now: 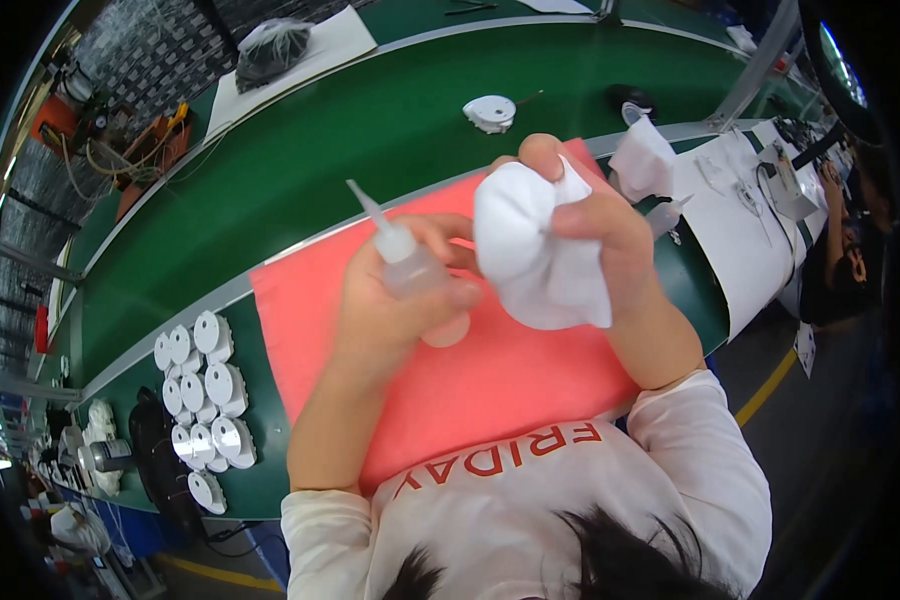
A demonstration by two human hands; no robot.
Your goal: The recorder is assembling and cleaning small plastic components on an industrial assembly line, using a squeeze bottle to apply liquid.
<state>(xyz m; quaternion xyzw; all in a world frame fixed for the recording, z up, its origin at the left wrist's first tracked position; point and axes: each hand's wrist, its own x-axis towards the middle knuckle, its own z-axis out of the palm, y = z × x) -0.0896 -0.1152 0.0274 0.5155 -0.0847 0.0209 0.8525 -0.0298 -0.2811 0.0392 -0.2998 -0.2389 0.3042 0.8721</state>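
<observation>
My left hand (pixel 365 305) is closed around a translucent squeeze bottle (pixel 402 262) with a thin tapered nozzle that points up and to the left. Close beside it, my right hand (pixel 615 240) grips a white cloth (pixel 520 235), bunched and draped below the fingers. Whether anything is wrapped inside the cloth cannot be made out. Both hands are raised over a pink mat (pixel 315 330) on the green bench. The left hand is slightly blurred by motion.
Several white plastic housings (pixel 226 390) stand in rows at left. A similar white part (pixel 490 113) lies on the green conveyor (pixel 320 150) ahead. To the right are a folded white cloth (pixel 645 160), a second nozzle bottle (pixel 663 217) and another person's arm (pixel 832 205).
</observation>
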